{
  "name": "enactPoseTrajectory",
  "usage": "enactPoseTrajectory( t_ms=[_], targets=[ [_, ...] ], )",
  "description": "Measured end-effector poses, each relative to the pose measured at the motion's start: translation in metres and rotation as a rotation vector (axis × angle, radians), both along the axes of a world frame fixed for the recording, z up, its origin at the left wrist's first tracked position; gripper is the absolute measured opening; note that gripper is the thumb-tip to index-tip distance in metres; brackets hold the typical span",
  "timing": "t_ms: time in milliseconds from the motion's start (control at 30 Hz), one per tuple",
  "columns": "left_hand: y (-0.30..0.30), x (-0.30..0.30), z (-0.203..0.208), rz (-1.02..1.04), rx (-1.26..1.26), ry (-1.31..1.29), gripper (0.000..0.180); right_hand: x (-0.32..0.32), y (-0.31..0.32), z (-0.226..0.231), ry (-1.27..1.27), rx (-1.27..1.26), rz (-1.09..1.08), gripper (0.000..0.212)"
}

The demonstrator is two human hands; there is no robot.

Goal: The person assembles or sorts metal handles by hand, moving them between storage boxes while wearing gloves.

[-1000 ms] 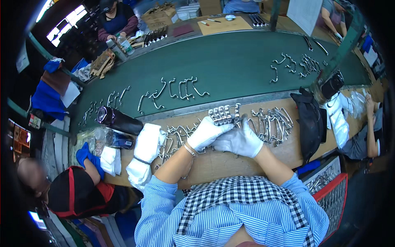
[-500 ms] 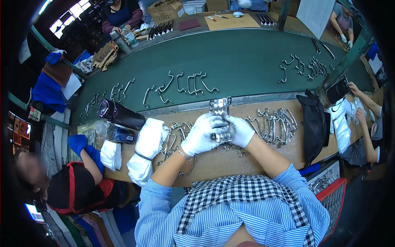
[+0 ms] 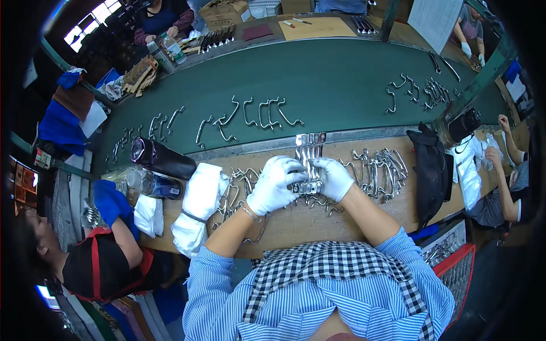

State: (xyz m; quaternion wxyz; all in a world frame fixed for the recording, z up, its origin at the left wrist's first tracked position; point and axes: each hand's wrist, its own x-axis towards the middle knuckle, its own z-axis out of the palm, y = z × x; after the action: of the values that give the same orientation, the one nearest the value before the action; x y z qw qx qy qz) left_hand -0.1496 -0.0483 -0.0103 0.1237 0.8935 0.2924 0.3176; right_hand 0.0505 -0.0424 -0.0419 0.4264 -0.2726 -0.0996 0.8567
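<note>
Both my white-gloved hands meet over the wooden bench (image 3: 284, 233). Between them is a row of several shiny, curved metal wrenches (image 3: 310, 149), laid side by side. My left hand (image 3: 276, 184) is closed on the row's left side, and my right hand (image 3: 334, 179) grips it from the right. The ends stick out beyond my fingers at the far and near sides; the middle is partly hidden. More loose wrenches lie in a heap (image 3: 382, 173) right of my hands and a second heap (image 3: 243, 181) to the left, partly behind my left hand.
Beyond the bench runs a green belt (image 3: 335, 74) carrying scattered wrenches. On the left are a dark thermos (image 3: 162, 159), a clear bottle (image 3: 151, 183) and a white cloth bundle (image 3: 198, 204). A black bag (image 3: 429, 176) lies at the right. Co-workers (image 3: 102, 258) are on both sides and across.
The wrenches have turned in my hands; they now show as a row of long bars where mainly their ends showed before. My hands stay in nearly the same place.
</note>
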Motion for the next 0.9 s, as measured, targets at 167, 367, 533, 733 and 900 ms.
enactPoseTrajectory(
  t_ms=[167, 367, 533, 733, 900],
  targets=[
    [0.002, 0.003, 0.004, 0.051, 0.014, -0.007, 0.040, 0.001, 0.004, -0.003, -0.080, 0.002, -0.039, 0.019],
    [0.013, 0.011, 0.007, 0.070, -0.047, 0.068, 0.046, 0.002, 0.027, -0.013, -0.242, 0.037, -0.044, 0.012],
    [0.049, -0.004, 0.008, 0.133, -0.097, 0.135, 0.057, 0.035, 0.089, -0.017, -0.409, 0.121, -0.083, 0.012],
    [0.123, -0.061, -0.022, 0.688, -0.195, 0.008, 0.038, 0.104, 0.183, -0.023, -0.676, 0.210, -0.360, 0.015],
    [0.171, -0.085, -0.041, 0.919, -0.086, 0.256, 0.035, 0.183, 0.239, -0.031, -0.823, 0.193, -0.524, 0.010]
  ],
)
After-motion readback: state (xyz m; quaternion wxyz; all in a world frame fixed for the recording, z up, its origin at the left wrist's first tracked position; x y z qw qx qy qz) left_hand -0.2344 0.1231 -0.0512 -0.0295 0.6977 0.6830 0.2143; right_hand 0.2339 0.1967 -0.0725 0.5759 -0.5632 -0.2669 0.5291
